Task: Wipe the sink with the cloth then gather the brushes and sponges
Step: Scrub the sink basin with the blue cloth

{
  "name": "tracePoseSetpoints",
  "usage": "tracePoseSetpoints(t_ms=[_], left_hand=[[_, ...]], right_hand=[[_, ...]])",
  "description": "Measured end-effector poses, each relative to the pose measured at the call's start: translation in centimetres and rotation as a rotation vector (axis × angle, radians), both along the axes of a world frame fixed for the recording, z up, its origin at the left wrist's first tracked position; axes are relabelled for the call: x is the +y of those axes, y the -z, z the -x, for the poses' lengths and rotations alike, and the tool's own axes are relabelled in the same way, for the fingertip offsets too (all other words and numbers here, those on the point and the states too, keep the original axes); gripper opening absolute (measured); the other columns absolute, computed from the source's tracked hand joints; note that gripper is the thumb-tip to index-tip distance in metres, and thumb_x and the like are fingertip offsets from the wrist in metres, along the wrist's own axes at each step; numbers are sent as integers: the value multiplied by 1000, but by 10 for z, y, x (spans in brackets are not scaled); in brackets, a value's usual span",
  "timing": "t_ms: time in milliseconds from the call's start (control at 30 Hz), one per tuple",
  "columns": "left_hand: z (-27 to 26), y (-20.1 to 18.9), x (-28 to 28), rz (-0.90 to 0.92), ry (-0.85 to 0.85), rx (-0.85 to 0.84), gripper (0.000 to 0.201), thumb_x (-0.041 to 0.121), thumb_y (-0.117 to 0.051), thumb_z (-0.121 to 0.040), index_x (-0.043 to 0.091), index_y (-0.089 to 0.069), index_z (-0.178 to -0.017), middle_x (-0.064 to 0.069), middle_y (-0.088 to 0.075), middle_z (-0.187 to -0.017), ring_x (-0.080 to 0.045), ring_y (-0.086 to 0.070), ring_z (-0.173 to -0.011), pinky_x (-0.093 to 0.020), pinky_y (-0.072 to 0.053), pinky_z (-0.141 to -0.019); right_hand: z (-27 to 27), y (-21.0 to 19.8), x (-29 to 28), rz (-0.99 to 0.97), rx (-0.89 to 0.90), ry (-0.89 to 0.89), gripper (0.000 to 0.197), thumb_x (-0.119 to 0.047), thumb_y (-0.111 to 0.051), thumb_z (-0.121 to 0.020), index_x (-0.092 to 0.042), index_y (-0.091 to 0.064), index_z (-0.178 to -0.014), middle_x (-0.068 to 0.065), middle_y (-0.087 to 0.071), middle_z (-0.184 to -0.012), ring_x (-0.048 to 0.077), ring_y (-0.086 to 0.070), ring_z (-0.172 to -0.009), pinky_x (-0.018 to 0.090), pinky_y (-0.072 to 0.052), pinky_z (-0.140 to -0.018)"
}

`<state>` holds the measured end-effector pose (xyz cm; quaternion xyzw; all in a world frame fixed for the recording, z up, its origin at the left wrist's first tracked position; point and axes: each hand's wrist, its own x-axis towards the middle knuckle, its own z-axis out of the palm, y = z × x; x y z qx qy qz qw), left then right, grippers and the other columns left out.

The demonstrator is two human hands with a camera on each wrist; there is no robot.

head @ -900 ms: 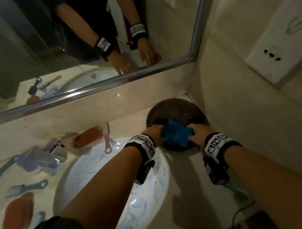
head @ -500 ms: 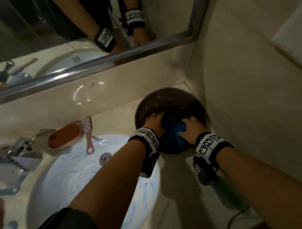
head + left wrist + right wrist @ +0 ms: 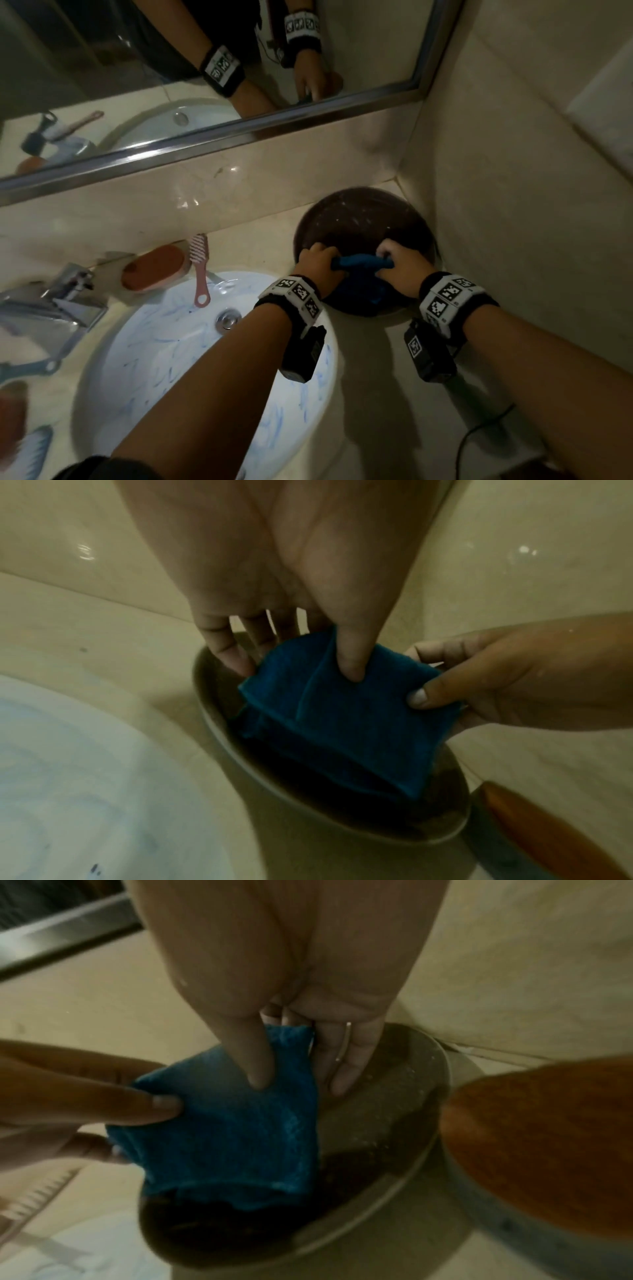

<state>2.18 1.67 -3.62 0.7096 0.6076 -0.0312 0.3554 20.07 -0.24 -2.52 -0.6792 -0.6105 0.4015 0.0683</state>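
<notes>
Over the bowl (image 3: pixel 363 219), hands hide the cloth's (image 3: pixel 359 265) ends.

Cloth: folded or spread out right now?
Folded. The cloth shows layered edges and a crease over the bowl, pinched by the left hand and right hand.

Blue cloth (image 3: pixel 359 265), dark brown bowl (image 3: pixel 349 212), blue-streaked white sink (image 3: pixel 137 359), pink brush (image 3: pixel 200 270).
</notes>
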Motion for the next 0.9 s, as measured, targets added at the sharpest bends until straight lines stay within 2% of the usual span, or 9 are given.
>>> tracePoseSetpoints(t_ms=[67,133,267,367,467,567,700,800,900], left_hand=[[12,-16,-9,14,-87,-101,34,24,-58,-90,9,-51,-119,-16,-55,-122,-33,-52,-113,-35,-40,-92],[25,-33,-20,28,-158,-217,29,21,-57,-91,8,-49,-116,-17,-60,-116,-31,-56,-107,-32,-42,-85],[57,-65,-45,-26,-263,-345,27,23,-55,-93,12,-46,-117,-13,-63,-102,-30,-60,-97,-27,-41,-72],[86,-80,-70,-79,-381,-379,27,25,-54,-94,13,-47,-117,-9,-62,-94,-24,-59,-88,-25,-46,-69],[118,-89,-103,-89,-501,-397,32,23,-55,-93,17,-43,-123,-9,-61,-92,-22,-60,-82,-18,-50,-63],[148,-95,-135,-70,-585,-402,49,14,-59,-90,23,-37,-133,-10,-59,-101,-26,-61,-90,-26,-53,-68],[187,-101,-170,-89,-612,-389,47,8,-67,-83,18,-49,-125,-13,-63,-109,-24,-60,-86,-29,-53,-70],[213,-101,-188,-127,-613,-349,45,7,-73,-76,17,-58,-118,-3,-61,-96,-19,-58,-83,-20,-49,-64],[243,-95,-204,-155,-626,-319,26,11,-72,-77,20,-63,-100,-3,-61,-89,-22,-58,-81,-37,-53,-77]], right_hand=[[10,-18,-4,2,79,-28,27,-16,-64,-85,-17,-54,-109,3,-59,-96,21,-58,-91,32,-47,-81],[22,-35,-8,13,135,-105,33,-22,-68,-84,-15,-58,-114,0,-61,-97,18,-59,-93,31,-47,-84],[51,-64,-19,-15,212,-201,16,-19,-63,-88,-5,-65,-96,6,-63,-87,20,-59,-87,29,-42,-77],[77,-74,-25,1,367,-173,2,-15,-61,-89,-13,-61,-88,5,-64,-85,20,-60,-87,31,-44,-78],[109,-78,-32,-15,440,-189,14,-10,-64,-86,-16,-51,-86,1,-59,-82,18,-57,-87,28,-45,-75],[144,-78,-43,-43,450,-218,23,-11,-65,-85,-18,-46,-97,3,-58,-90,20,-56,-90,31,-47,-78],[184,-86,-64,6,505,-312,41,-9,-71,-80,-18,-45,-109,12,-57,-105,25,-57,-97,39,-50,-85],[209,-90,-78,60,438,-482,53,5,-74,-71,-12,-48,-115,7,-56,-107,21,-55,-100,33,-50,-84],[236,-88,-87,22,321,-555,51,5,-73,-70,-18,-52,-109,9,-58,-112,26,-57,-105,37,-51,-89]])
